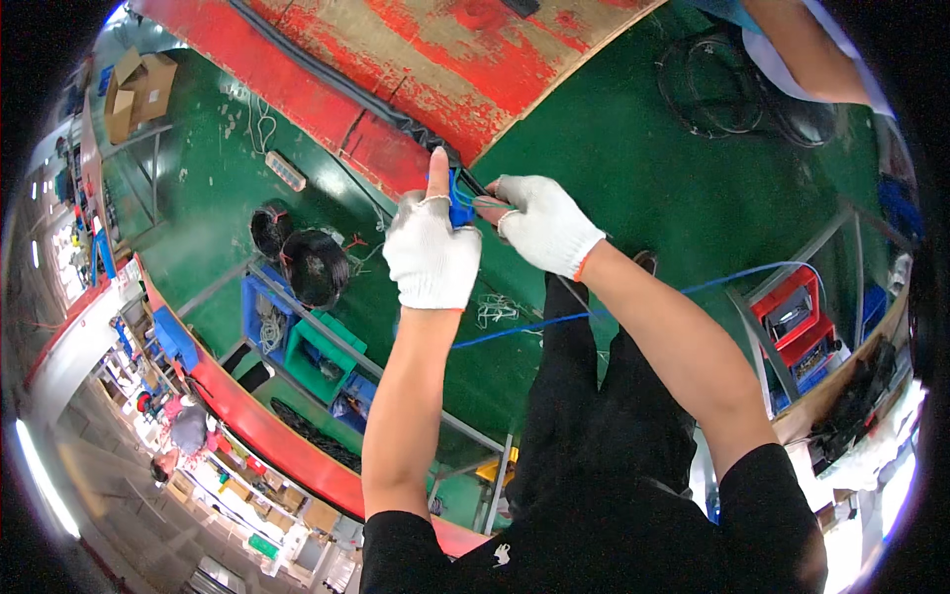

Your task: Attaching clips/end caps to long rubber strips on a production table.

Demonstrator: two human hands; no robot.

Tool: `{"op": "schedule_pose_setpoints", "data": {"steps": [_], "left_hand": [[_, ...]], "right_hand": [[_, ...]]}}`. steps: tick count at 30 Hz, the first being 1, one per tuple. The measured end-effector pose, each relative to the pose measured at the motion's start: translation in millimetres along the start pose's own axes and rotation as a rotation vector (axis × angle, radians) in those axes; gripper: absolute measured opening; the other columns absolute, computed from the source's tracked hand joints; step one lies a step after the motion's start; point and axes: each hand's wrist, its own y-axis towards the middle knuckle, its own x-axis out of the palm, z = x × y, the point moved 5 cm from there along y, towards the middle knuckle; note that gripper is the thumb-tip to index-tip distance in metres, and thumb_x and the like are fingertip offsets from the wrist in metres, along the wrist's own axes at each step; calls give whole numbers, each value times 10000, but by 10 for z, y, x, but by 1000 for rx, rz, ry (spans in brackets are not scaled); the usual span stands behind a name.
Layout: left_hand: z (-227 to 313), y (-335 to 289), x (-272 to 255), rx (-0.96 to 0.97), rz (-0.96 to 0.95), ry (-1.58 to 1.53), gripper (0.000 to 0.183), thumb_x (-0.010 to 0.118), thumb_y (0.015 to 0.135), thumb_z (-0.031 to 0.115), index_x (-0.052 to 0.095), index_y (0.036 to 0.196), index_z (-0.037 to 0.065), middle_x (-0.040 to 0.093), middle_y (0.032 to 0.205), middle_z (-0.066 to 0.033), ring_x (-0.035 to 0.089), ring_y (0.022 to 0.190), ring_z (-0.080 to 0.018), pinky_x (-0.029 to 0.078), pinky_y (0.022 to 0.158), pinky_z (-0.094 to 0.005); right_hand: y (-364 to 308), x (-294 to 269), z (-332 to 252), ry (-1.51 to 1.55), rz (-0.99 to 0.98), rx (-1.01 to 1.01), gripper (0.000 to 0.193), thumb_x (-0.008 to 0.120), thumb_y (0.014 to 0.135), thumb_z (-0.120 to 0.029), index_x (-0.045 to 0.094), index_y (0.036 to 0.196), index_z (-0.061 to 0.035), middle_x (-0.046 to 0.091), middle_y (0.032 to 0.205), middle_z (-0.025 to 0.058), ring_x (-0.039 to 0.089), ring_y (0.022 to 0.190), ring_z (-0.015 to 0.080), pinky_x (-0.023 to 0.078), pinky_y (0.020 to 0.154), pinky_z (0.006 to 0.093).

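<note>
Both my gloved hands meet out in front of me, above the green floor (633,178). My left hand (431,249) is curled round a blue part (461,208), with one bare fingertip sticking up. My right hand (542,224) pinches a thin tool (487,201) against that part, fingers closed. From the hands a blue cable (554,322) trails down and off to my right. Behind them runs a worn red board (426,59) edged with black corrugated tubing (396,114).

We hold a small blue piece (460,210) with our left hand (431,252) in a white glove. Our right hand (542,225) pinches it too. A blue wire (554,322) hangs below, over the green floor (633,168).
</note>
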Motion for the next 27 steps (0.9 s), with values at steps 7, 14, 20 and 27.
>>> {"op": "schedule_pose_setpoints", "data": {"steps": [7, 14, 20, 27], "left_hand": [[69, 119, -54, 57, -7, -126, 770, 687, 797, 147, 559, 1555, 187, 700, 929, -222, 720, 872, -385, 557, 804, -453], [-66, -321, -173, -170, -30, -355, 832, 737, 773, 47, 528, 1575, 119, 667, 850, -155, 696, 766, -248, 549, 750, -361], [-42, -203, -220, -110, 3, -332, 782, 715, 794, 56, 551, 1556, 114, 712, 922, -187, 705, 780, -273, 550, 770, -371], [-200, -92, -176, -47, -18, -344, 761, 720, 760, 75, 603, 1511, 113, 723, 952, -223, 715, 831, -360, 557, 826, -392]], "right_hand": [[-14, -61, -46, -79, 64, -125, 268, 645, 985, -236, 721, 1019, 19, 712, 975, 293, 685, 970, 489, 535, 803, 525], [-207, 152, -94, -130, 140, -184, 243, 652, 977, -268, 711, 972, -32, 714, 935, 262, 693, 910, 474, 549, 768, 538], [-342, 202, -228, -350, 294, -353, 222, 660, 970, -258, 709, 979, -42, 719, 894, 225, 709, 861, 440, 559, 744, 524], [-340, 245, -194, -369, 134, -249, 236, 659, 961, -232, 723, 1037, -18, 719, 897, 249, 711, 893, 445, 565, 769, 523]]}}
